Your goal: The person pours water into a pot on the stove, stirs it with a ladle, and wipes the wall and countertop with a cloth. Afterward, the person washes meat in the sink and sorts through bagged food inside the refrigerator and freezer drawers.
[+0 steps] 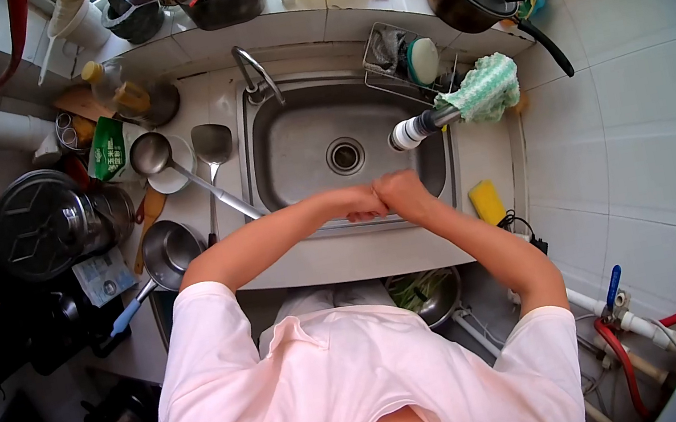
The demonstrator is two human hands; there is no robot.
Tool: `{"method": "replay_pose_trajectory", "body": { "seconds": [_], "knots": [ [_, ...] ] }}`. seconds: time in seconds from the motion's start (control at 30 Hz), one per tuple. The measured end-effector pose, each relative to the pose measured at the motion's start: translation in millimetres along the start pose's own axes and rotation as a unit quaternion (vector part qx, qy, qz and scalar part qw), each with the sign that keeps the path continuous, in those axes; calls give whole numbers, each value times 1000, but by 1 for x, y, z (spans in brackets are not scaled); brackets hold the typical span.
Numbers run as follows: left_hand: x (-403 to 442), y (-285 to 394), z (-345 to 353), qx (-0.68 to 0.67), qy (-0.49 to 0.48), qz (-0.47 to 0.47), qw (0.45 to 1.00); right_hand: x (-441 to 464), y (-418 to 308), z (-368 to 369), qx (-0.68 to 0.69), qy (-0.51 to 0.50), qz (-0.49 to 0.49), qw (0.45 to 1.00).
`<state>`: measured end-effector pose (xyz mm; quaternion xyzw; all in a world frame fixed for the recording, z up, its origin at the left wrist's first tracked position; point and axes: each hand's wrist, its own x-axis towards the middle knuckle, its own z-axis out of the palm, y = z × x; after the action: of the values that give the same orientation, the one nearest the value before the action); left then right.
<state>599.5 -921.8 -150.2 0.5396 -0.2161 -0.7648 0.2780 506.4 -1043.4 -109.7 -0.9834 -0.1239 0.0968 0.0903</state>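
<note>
My left hand [362,204] and my right hand [399,189] meet over the front rim of the steel sink [302,159]. Both have curled fingers and press against each other. Whatever may be between them is hidden. Behind them, the basin holds only its round drain [345,155]. The faucet [255,76] rises at the back left rim, with no water seen running. A long-handled ladle [152,153] reaches toward my left forearm from the counter, next to a metal spatula [212,144].
A wire rack [387,76] with a round scrubber hangs at the sink's back right, near a green-white cloth [490,87]. A yellow sponge [487,203] lies right. Left stand a small saucepan [171,249] and a lidded pot [42,222]. A bowl of greens [430,294] sits below the counter.
</note>
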Motion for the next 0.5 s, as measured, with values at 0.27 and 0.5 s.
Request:
{"method": "replay_pose_trajectory", "body": {
  "seconds": [0.27,0.5],
  "knots": [
    [17,-4,-25,575,362,167,714,24,16,35,63,-39,130,989],
    [18,1,-55,654,284,282,642,41,13,8,590,-297,353,662]
  ]
}}
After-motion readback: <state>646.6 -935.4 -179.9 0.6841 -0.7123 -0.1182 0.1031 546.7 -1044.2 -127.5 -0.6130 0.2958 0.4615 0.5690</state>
